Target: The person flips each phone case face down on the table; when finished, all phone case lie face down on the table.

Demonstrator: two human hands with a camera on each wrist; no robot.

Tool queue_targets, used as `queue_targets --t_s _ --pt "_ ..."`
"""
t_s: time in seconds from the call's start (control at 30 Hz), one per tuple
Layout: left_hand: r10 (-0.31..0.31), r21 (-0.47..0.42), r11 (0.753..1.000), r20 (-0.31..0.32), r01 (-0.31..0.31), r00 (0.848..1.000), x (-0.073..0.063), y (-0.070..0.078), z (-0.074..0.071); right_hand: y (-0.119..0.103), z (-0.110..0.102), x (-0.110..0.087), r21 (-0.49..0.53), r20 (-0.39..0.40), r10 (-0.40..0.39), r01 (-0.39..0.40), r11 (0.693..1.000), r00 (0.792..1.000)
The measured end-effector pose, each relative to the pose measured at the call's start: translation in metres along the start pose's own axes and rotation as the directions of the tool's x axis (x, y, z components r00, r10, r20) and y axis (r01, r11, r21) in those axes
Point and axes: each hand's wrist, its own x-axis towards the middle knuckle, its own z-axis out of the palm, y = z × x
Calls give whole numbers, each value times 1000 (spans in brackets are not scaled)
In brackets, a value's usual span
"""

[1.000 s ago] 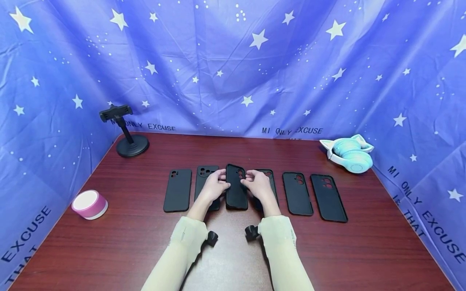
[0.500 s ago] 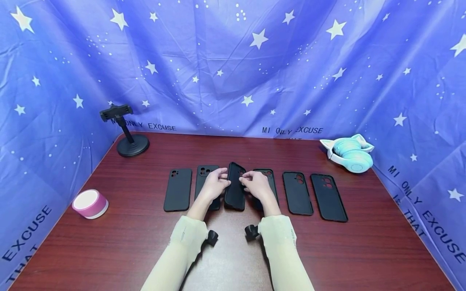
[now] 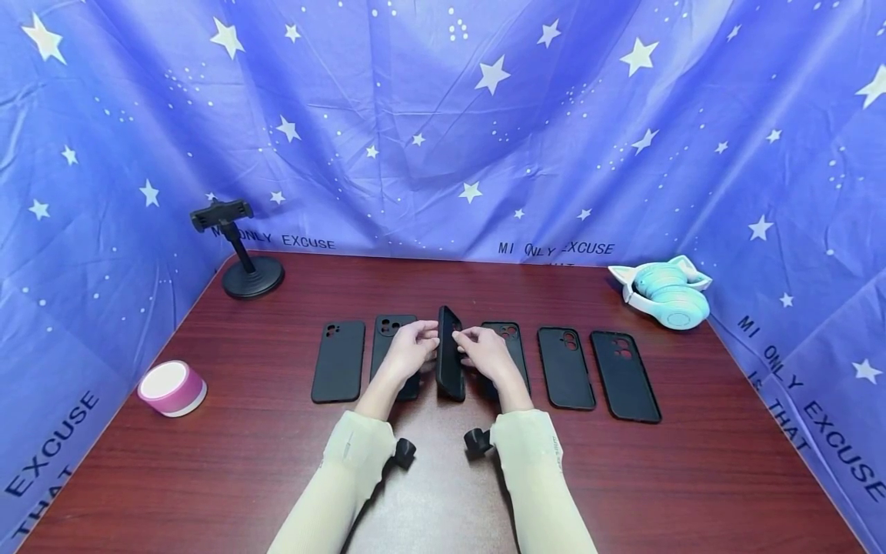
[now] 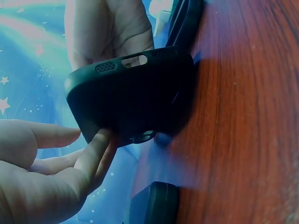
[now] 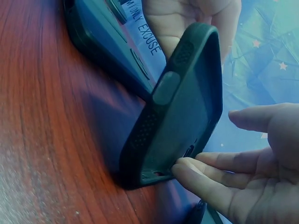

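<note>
A black phone case stands on its long edge on the table, tilted almost upright between both hands. The fingertips of my left hand touch its back, and in the left wrist view the thumb stays off it. From the other side, the right hand lays its fingertips against the hollow side near the far end; its thumb is clear of the rim in the right wrist view. A charging-port cutout shows in the near end. Partly hidden below the hands lie a case on the left and one on the right.
More black phone cases lie in the row: one at the far left and two at the right, the inner and the outer. Around the dark red table stand a phone stand, a pink-white round tub and cat-ear headphones.
The middle phone case has turned from lying tilted with its hollow side up to standing nearly on edge. My right fingertips have shifted left along it; the left hand has barely moved.
</note>
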Motion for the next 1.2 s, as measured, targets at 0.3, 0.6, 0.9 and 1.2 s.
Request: queue_targets --t_s 0.3,0.6,0.9,1.2 --pt "4 -116 993 34 0 999 0 0 2 -2 1 -2 39 26 15 -16 999 1000" --pt "28 -206 978 58 -15 998 0 0 3 -3 2 -2 -20 38 -5 6 1000 999" --pt "42 -191 981 98 -23 994 2 -4 5 -3 0 0 126 -25 -24 27 992 999" --pt "24 -41 999 146 -18 989 1 -7 6 -1 -8 0 338 10 -18 14 941 1000"
